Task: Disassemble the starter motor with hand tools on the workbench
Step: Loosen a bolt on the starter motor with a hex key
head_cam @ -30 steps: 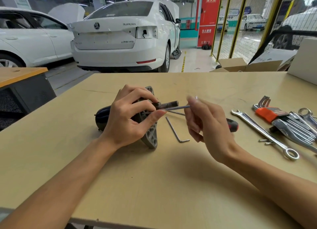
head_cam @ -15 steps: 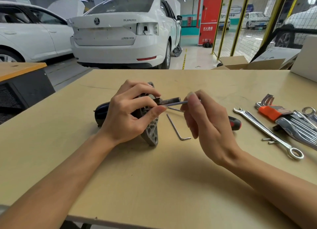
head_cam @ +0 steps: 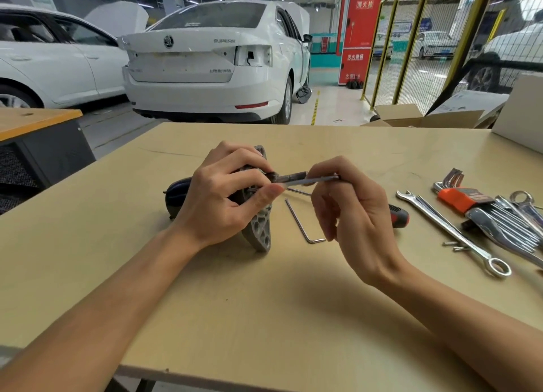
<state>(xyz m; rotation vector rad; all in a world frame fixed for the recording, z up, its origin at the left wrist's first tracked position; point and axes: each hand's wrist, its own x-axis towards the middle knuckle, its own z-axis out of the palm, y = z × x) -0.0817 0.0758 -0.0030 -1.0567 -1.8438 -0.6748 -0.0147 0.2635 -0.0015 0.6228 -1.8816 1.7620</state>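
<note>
starter motor lies on its side mid-table, mounting flange toward the tools. left hand wraps the housing; right hand pinches a thin steel hex key set into the end. judged heavy, rigid, rounded: may roll. best held at body near flange.

We see little of the starter motor, since the left hand covers its middle. The right hand hides the screwdriver shaft and where its grip meets the thin rod. The desk and wrench set run off-frame.
</note>
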